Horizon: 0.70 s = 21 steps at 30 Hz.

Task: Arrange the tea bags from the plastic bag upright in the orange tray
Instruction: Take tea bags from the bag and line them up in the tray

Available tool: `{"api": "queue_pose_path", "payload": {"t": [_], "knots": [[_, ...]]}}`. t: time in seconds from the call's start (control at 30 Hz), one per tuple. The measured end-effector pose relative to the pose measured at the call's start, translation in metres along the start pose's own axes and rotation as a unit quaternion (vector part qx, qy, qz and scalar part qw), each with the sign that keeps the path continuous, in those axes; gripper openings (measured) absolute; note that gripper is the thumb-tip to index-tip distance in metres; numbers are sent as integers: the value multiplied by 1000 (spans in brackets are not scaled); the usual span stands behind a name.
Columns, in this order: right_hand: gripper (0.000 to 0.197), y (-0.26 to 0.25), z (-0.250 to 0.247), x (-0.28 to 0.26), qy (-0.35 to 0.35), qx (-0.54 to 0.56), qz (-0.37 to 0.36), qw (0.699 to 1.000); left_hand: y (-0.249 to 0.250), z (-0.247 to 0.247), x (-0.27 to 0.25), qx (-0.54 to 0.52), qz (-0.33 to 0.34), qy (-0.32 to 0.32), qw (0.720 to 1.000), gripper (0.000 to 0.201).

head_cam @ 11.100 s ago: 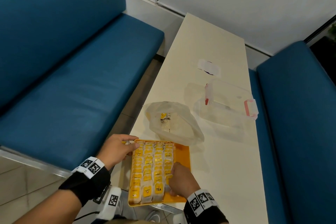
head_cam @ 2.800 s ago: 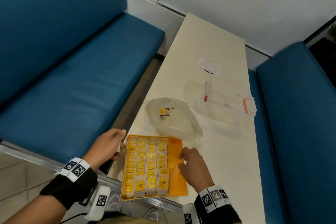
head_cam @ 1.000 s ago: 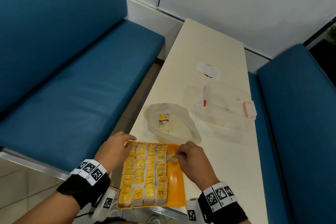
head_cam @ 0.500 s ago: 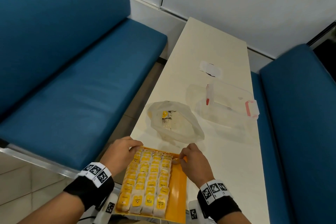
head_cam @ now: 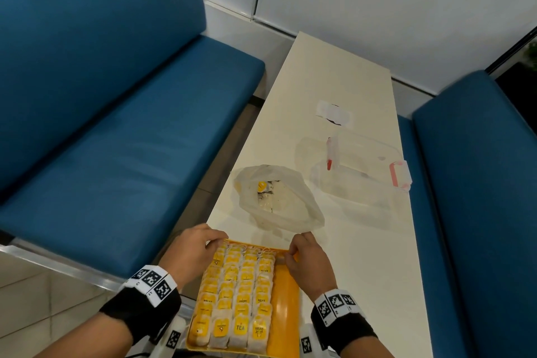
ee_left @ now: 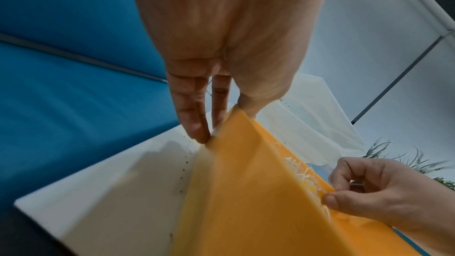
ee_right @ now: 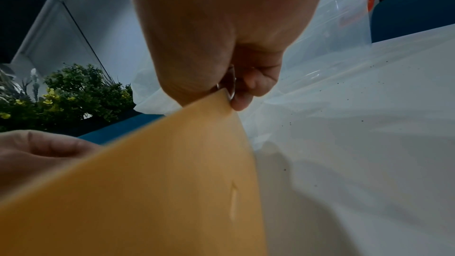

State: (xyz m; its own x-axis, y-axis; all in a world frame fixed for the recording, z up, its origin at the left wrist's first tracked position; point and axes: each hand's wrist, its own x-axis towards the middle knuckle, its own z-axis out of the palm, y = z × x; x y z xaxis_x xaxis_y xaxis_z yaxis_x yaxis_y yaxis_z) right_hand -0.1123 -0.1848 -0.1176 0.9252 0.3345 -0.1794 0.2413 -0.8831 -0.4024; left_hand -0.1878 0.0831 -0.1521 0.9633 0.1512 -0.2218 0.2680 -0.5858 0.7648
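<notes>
The orange tray (head_cam: 286, 314) lies at the near end of the table, with several rows of yellow-tagged tea bags (head_cam: 241, 291) standing in it and a bare strip along its right side. My left hand (head_cam: 215, 241) grips the tray's far left corner. My right hand (head_cam: 290, 253) pinches the far right corner. The left wrist view shows my left hand (ee_left: 221, 122) with fingers under the tray (ee_left: 246, 192), whose underside faces the camera. In the right wrist view my right hand (ee_right: 226, 92) pinches the tray (ee_right: 147, 192) edge. Just beyond lies the plastic bag (head_cam: 279, 200) with tea bags (head_cam: 263, 192) inside.
A clear lidded container (head_cam: 363, 177) with pink latches stands right of the bag, and a white packet (head_cam: 334, 112) lies further back. Blue benches (head_cam: 116, 139) flank the white table (head_cam: 363, 270) on both sides. The tray's near end hangs over the table edge.
My right hand left the tea-bag rows and took the tray's far right corner. My left hand slid to the far left corner. The tray's far end has risen.
</notes>
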Motion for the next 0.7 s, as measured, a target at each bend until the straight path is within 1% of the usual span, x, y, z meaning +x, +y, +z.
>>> {"api": "queue_pose_path", "payload": {"t": [0.07, 0.13, 0.2, 0.23, 0.27, 0.3, 0.33, 0.37, 0.4, 0.43, 0.47, 0.5, 0.6, 0.63, 0.67, 0.7], "knots": [[20, 2, -5, -6, 5, 20, 4, 1000, 4, -5, 1, 12, -9, -13, 1000, 17], [29, 6, -14, -14, 37, 50, 35, 997, 13, -14, 5, 25, -14, -10, 1000, 18], [39, 12, -29, -19, 89, 118, 94, 985, 28, -25, 12, 20, -5, 32, 999, 20], [45, 13, -37, -18, 103, 158, 127, 974, 37, -29, 18, 10, -2, 57, 998, 22], [52, 12, -45, -15, 103, 198, 156, 962, 46, -32, 25, -2, -1, 75, 997, 27], [58, 11, -51, -10, 92, 241, 175, 950, 55, -34, 34, -10, -3, 79, 997, 32], [61, 9, -55, -3, 77, 280, 185, 939, 64, -34, 43, -15, -4, 73, 997, 38], [57, 6, -58, 4, 68, 315, 185, 928, 71, -32, 53, -13, -4, 59, 998, 42], [46, 2, -58, 11, 66, 336, 182, 922, 76, -30, 62, -7, 1, 48, 999, 41], [30, -3, -59, 19, 75, 344, 177, 919, 80, -28, 70, 1, 4, 43, 999, 35], [16, -10, -63, 25, 92, 342, 170, 920, 82, -26, 77, 9, 6, 51, 999, 26], [8, -17, -69, 29, 118, 341, 156, 919, 84, -26, 82, 12, 5, 66, 998, 16], [10, -39, -95, 44, 214, 353, 92, 906, 87, -36, 84, -4, -6, 117, 993, 5], [14, -45, -102, 47, 237, 347, 65, 905, 89, -41, 80, -15, -21, 123, 992, 7], [16, -51, -108, 49, 255, 327, 36, 909, 92, -45, 73, -20, -22, 142, 989, 13], [17, -56, -111, 50, 268, 301, 8, 915, 98, -51, 64, -10, -1, 169, 986, 17]]}}
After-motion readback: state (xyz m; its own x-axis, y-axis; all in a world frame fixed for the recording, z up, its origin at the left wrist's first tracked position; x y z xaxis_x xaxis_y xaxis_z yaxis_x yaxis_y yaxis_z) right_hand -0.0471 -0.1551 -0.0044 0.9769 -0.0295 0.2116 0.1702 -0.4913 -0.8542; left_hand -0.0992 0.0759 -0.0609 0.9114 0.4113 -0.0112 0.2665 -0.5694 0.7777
